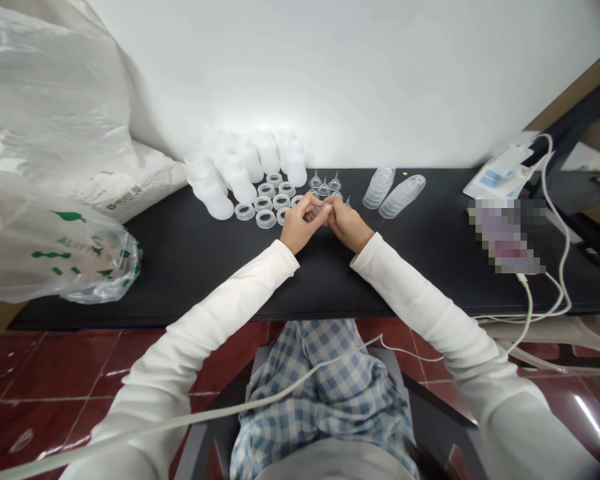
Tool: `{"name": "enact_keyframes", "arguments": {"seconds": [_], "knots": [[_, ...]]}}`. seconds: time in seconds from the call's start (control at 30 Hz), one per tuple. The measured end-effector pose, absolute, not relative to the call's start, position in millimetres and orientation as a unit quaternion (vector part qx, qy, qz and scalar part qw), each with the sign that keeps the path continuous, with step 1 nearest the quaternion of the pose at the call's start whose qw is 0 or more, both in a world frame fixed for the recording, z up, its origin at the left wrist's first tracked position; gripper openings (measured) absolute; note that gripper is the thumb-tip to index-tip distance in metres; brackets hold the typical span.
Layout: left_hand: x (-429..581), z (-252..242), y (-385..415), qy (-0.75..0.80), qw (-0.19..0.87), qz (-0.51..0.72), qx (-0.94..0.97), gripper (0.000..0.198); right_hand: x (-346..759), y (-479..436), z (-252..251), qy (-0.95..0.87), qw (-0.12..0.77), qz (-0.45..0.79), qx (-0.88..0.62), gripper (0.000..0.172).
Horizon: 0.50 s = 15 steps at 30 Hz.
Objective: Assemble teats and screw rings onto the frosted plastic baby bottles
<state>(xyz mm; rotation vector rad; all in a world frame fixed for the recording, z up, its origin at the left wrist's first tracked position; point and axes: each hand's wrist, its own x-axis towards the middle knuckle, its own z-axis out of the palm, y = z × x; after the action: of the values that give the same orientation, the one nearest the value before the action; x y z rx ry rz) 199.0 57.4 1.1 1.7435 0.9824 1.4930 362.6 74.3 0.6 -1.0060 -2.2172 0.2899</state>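
Meeting, two hands (pixel 303 223) (pixel 349 223), nine visible rings (pixel 266 225), two cap stacks (pixel 403 198)

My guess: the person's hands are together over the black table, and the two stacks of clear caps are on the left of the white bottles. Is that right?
Not quite: the two stacks of clear caps are to the right of the white bottles, as the head view shows. The left hand and right hand are together over the black table.
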Motion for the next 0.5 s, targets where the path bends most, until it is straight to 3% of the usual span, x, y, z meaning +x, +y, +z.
{"name": "enact_keyframes", "arguments": {"seconds": [0.5], "knots": [[200, 7, 60, 0.340, 0.377, 0.595, 0.624, 0.052, 351, 65, 10, -0.740, 0.474, 0.310, -0.363, 0.051]]}}
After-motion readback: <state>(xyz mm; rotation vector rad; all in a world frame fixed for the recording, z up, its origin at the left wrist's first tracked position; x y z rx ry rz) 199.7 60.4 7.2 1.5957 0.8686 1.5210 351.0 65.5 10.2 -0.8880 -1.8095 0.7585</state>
